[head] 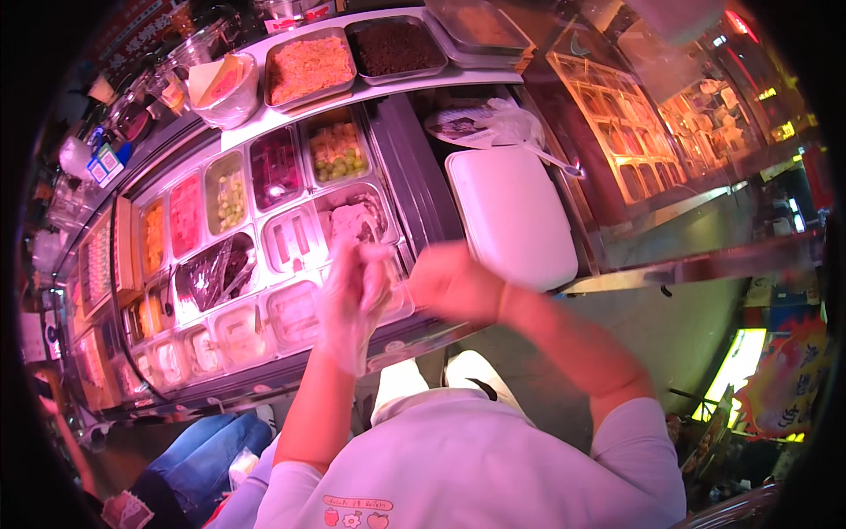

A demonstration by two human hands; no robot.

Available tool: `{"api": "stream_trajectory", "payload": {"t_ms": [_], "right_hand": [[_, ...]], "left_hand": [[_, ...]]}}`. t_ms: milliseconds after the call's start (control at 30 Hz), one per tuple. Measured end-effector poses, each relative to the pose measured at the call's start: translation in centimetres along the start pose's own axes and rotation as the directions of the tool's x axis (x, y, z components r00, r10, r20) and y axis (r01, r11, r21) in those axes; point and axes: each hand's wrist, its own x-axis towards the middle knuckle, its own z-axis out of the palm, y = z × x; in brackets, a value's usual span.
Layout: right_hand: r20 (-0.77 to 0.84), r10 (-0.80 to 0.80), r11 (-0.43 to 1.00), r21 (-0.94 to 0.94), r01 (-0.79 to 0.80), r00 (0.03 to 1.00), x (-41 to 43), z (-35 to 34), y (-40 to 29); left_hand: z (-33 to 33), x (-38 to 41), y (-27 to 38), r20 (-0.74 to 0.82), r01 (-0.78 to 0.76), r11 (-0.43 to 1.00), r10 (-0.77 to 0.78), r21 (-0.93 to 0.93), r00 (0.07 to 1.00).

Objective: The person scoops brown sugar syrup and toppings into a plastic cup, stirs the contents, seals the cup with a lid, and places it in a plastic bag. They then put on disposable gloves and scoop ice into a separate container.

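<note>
A clear, loose plastic glove (345,340) covers my left hand (357,281). Its fingers are bent over the near side of the steel topping pans, and whether anything is in them cannot be made out. Just to the right, my right hand (456,283) is blurred by motion and looks bare, with its fingers curled in. A small gap separates the two hands. Beyond the left hand lies a metal pan with pale chunks and a dark food (357,210). A white plastic board (515,215) lies close beyond my right hand.
Trays of orange shreds (309,69) and dark crumbs (396,47) stand on the back shelf beside a plastic-wrapped tub (225,92). Fruit pans, including green and orange pieces (337,152), fill the counter. A plastic bag (515,122) lies behind the board. At lower left sits a person in jeans (205,449).
</note>
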Motion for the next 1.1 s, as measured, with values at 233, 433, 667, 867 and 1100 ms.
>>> {"api": "stream_trajectory", "payload": {"t_ms": [233, 433, 667, 867, 1100], "right_hand": [[-0.54, 0.029, 0.453, -0.743, -0.492, 0.841, 7.5, -20.5, 23.5], [-0.572, 0.073, 0.497, -0.689, -0.527, 0.817, 10.2, -22.6, 24.1], [-0.141, 0.345, 0.66, 0.739, -0.134, 0.928, 14.2, -4.5, 9.7], [-0.056, 0.401, 0.491, 0.856, -0.163, 0.914, 13.1, 1.4, 3.9], [-0.492, 0.29, 0.876, -0.21, -0.435, 0.821, 4.4, -11.1, 14.8]], "left_hand": [[0.7, -3.3, -0.9, -0.08, 0.076, 0.916, -0.048, 0.395, 0.996], [0.1, -4.9, 0.4, -0.454, 0.098, 0.919, 0.094, 0.381, 0.886], [1.7, -0.3, -3.3, -0.373, -0.085, 0.676, 0.502, 0.732, 0.78], [1.3, 2.9, -3.4, -0.503, -0.291, 0.593, 0.799, 0.751, 0.329], [2.7, -0.6, -2.4, -0.481, 0.003, 0.607, 0.626, 0.795, 0.614]]}}
